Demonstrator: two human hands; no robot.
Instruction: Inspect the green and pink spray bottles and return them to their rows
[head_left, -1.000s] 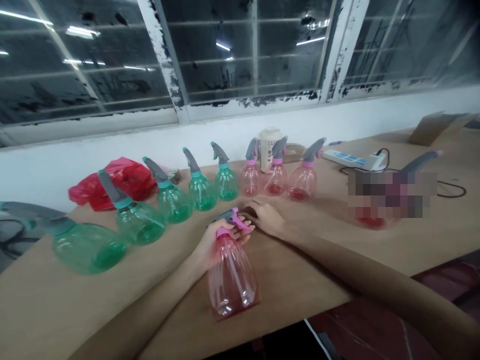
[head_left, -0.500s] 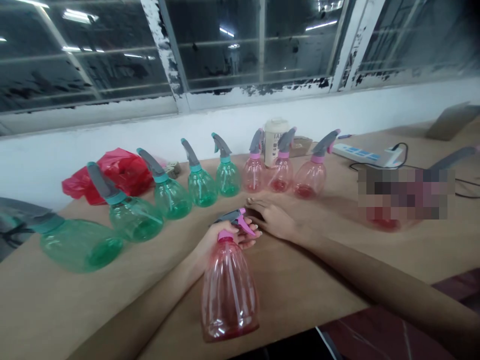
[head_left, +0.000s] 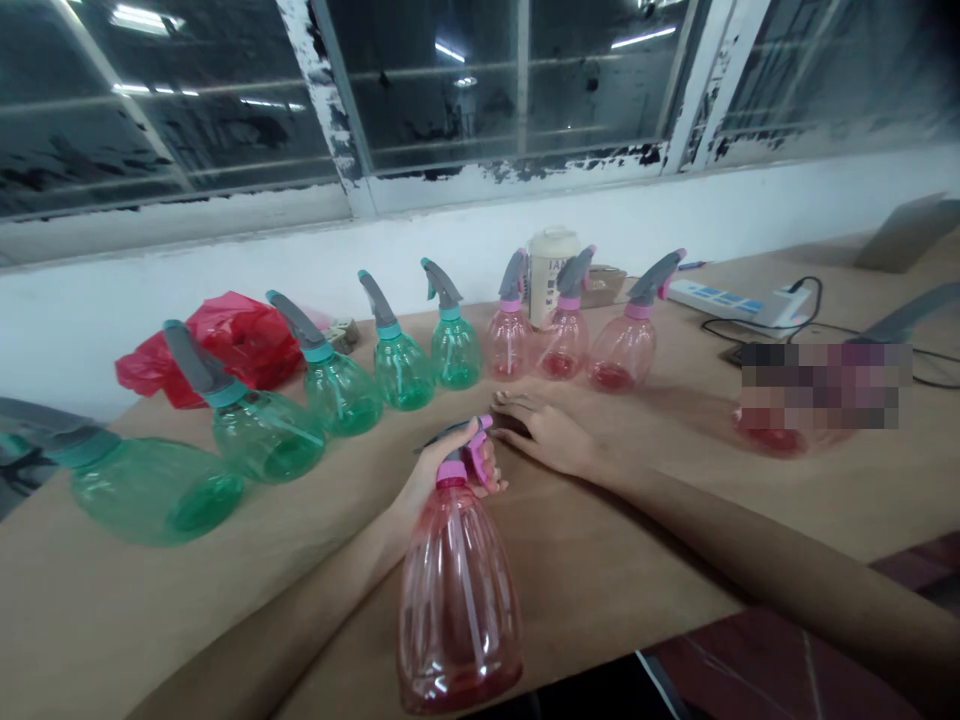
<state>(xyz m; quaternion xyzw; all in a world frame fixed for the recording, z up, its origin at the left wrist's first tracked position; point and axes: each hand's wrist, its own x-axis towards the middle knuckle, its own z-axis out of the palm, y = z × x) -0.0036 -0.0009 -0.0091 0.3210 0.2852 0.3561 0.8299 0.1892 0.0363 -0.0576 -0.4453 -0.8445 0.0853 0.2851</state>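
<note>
"So, what is changing just now?"

"The left hand (head_left: 427,478) is gripping a pink spray bottle (head_left: 459,600) around its neck and head. Its fingers are curling in more tightly than half a second ago, and the pink trigger (head_left: 478,462) is sitting closer to the neck."

"And what are you taking from that?"

"I'm judging that the trigger is being squeezed. I'm not seeing any spray, so I cannot tell whether anything is coming out."

"Where is that bottle resting?"

"Its base is hanging at or over the near edge of the worktop (head_left: 600,570); whether it is touching, I cannot tell."

"What is the right hand doing?"

"The right hand (head_left: 559,437) is lying palm down on the worktop, fingers loosely bent, apparently holding nothing. Its fingertips are resting just beside the nozzle (head_left: 484,422); I'm not making out whether they are touching it."

"How many are you counting?"

"Five green bottles (head_left: 341,395) are standing in a curve from the left edge toward the middle. I'm counting five pink ones too: the held one, three standing bottles (head_left: 510,345) right of the green row, and a partly blurred bottle (head_left: 772,438) off to the right. One red bag (head_left: 247,340), one lidded cup (head_left: 545,283) and one power strip (head_left: 731,303) are lying or standing farther back."
</note>
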